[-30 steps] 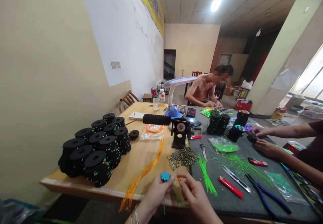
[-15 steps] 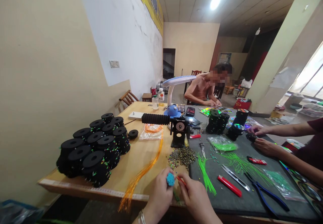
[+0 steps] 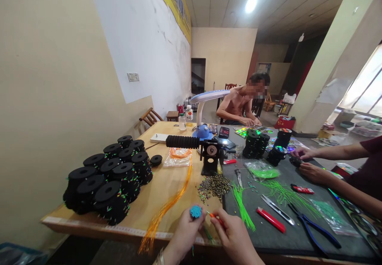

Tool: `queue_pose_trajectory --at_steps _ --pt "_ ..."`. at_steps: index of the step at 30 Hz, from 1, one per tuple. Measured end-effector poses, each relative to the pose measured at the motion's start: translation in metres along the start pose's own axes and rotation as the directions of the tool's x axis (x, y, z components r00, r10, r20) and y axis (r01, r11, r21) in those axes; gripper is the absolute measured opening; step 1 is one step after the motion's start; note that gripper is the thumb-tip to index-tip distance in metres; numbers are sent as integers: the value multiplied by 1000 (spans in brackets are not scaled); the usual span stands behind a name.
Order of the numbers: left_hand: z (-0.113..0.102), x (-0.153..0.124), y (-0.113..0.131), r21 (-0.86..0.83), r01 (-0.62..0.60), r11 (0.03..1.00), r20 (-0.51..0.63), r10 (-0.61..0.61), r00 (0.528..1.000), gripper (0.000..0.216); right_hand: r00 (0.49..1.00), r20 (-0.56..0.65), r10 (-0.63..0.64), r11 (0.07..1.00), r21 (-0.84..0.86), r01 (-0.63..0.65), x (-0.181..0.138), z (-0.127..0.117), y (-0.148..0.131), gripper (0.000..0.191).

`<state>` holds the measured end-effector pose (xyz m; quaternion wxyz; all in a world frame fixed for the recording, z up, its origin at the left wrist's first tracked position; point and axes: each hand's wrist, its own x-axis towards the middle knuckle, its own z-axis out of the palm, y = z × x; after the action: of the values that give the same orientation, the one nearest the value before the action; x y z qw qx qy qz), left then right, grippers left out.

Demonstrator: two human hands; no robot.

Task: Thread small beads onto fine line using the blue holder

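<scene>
The blue scalloped piece (image 3: 195,212) is in our left hand (image 3: 187,231), gripped between the thumb and the curled fingers, with its round face turned up; what is below it, the fingers hide. Just to the right of it, our right hand (image 3: 232,227) pinches a thin orange-red tool (image 3: 213,216). The long axis of this tool lies nearly sideways, and its narrow tip points left, so the piece is beyond the tip on that side; whether the tip touches our left fingers, we cannot tell. Green threads (image 3: 208,235) show between our hands. Farther off, we see the pile of small beads (image 3: 219,187), then the black winder (image 3: 211,153), and behind it the desk lamp (image 3: 200,113).
</scene>
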<state>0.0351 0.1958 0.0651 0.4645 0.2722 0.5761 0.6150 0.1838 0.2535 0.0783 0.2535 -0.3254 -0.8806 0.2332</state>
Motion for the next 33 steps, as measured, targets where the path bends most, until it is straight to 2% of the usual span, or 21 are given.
queue_pose_trajectory --at_steps 8,13,16,19,22,25,29,31,33 --pt "1 -2 3 -15 -28 999 18 28 999 60 998 47 31 997 70 -34 1 -2 -3 32" --pt "0 -1 -1 -2 -48 999 20 49 999 59 995 78 68 967 239 -85 0 0 -2 33" --pt "-2 0 -3 30 -85 996 22 84 996 55 983 110 144 881 438 -178 1 4 1 39" --pt "-3 -3 1 95 -170 981 62 165 984 43 964 165 208 730 630 -266 1 6 2 44" --pt "-3 -9 9 156 -242 958 131 223 966 32 956 191 223 659 693 -292 -1 5 2 46" --pt "-2 -14 17 232 -291 928 169 256 952 25 961 174 216 682 677 -276 -5 0 0 45" --pt "-3 -18 29 347 -378 859 186 332 925 13 980 113 163 828 524 -198 -11 -14 -4 41" --pt "-3 -21 38 383 -480 790 215 429 877 8 988 89 128 895 419 -154 -14 -23 -7 39" --pt "-3 -27 48 403 -588 701 259 529 808 11 991 82 101 933 338 -123 -16 -31 -11 36"
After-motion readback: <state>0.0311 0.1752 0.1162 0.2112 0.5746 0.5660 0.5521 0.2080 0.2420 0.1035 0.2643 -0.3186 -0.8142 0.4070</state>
